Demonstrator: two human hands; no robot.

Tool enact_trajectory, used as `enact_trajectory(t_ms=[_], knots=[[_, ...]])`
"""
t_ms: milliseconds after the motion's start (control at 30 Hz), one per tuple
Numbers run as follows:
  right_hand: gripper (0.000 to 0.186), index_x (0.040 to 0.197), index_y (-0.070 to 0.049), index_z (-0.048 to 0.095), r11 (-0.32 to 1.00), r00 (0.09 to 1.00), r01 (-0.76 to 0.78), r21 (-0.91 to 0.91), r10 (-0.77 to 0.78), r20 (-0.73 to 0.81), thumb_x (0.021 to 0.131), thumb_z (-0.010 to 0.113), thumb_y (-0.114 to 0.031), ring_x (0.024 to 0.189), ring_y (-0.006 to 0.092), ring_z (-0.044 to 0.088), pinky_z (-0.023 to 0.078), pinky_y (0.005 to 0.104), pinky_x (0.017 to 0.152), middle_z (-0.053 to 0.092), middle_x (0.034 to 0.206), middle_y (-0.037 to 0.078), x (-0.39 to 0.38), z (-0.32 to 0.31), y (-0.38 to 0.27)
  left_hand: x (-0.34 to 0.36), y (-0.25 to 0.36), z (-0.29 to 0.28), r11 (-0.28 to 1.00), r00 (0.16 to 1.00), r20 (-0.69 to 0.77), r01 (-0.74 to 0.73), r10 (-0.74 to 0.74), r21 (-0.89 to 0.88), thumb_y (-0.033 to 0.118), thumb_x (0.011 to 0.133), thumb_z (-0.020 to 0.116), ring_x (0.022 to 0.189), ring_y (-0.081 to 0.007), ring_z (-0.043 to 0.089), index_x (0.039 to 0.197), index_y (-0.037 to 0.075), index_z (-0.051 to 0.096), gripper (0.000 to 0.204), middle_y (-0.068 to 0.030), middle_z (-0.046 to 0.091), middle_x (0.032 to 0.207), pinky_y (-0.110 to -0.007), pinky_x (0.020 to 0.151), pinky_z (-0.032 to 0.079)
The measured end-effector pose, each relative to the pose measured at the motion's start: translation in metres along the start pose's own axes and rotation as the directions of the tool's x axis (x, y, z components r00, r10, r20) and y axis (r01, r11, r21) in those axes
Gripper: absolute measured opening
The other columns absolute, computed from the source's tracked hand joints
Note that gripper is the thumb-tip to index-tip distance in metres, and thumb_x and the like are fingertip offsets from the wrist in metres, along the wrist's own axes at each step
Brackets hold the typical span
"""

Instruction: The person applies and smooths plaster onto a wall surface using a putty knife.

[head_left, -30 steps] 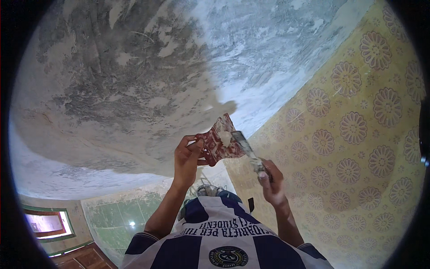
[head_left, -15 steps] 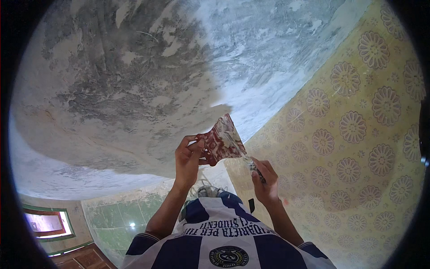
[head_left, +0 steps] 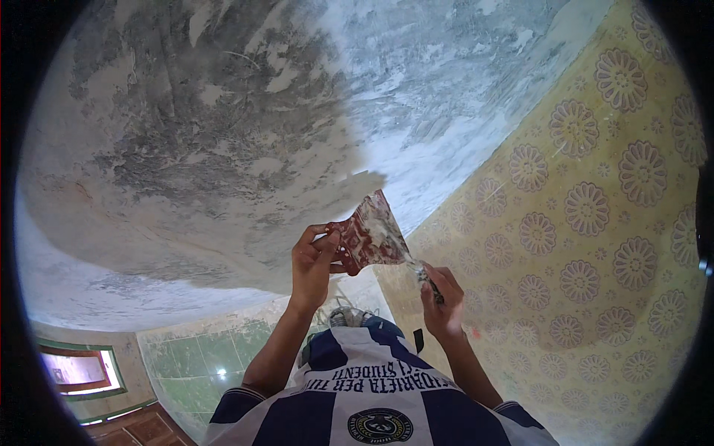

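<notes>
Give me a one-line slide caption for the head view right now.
Left hand holds a smeared red spreader; right hand grips a scraper at its edge.

– What col's that spreader [head_left: 358, 239]?
– Red-brn w/ off-wht smears.
– Shirt [head_left: 294, 416]?
– Navy & wht stripes.
– Wall [head_left: 554, 245] on the right?
– Yel w/ pinkish flwrs, from where I'm standing. Plaster [head_left: 223, 149] mottled gry & wht, tiles [head_left: 178, 360] grn.

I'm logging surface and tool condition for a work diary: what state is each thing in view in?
Left hand: closed on the red spreader
Right hand: closed on the putty knife
Red spreader: smeared with whitish paste
Putty knife: held, smeared, blade hard to make out
Grey surface: patchily whitened, partly shadowed
Patterned wall: darker in one patch
Window: bright; open or shut, unclear
</notes>
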State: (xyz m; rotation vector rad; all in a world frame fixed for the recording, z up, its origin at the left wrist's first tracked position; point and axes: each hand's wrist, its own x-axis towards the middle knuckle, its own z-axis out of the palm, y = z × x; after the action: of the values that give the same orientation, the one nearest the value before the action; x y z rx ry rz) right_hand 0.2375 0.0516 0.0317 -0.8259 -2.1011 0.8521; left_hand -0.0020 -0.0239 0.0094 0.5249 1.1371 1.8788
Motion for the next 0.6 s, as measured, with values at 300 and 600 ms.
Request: enact_trajectory(t_ms=[300, 600], knots=[[0.032, 0.125, 0.002, 0.065, 1.0, 1.0, 0.006, 0.006, -0.005, -0.028, 0.094, 0.062, -0.001, 0.082, 0.0221, 0.065, 0.051, 0.0314, 0.071, 0.066, 0.1, 0.016, -0.003, -0.0003, -0.0004, 0.0051, -0.0035, -0.002, 0.999, 0.999, 0.012, -0.04, 0.04, -0.004, 0.012, 0.101, 0.06, 0.075, -0.0164, 0.072, 0.116, 0.002, 0.054, 0.019, -0.0108, 0.073, 0.094, -0.03, 0.057, 0.061], [0.032, 0.124, 0.002, 0.065, 1.0, 1.0, 0.003, 0.011, -0.003, 0.016, 0.092, 0.063, 0.0, 0.082, 0.0228, 0.066, 0.053, 0.0316, 0.072, 0.066, 0.1, 0.016, -0.0071, 0.0033, 0.0006, 0.0051, -0.0031, -0.0007, 0.999, 0.999, -0.007, -0.051, 0.051, 0.008, 0.014, 0.101, 0.06, 0.072, -0.0162, 0.072, 0.116, 0.001, 0.054, 0.021, -0.0113, 0.073, 0.094, -0.03, 0.057, 0.061]])
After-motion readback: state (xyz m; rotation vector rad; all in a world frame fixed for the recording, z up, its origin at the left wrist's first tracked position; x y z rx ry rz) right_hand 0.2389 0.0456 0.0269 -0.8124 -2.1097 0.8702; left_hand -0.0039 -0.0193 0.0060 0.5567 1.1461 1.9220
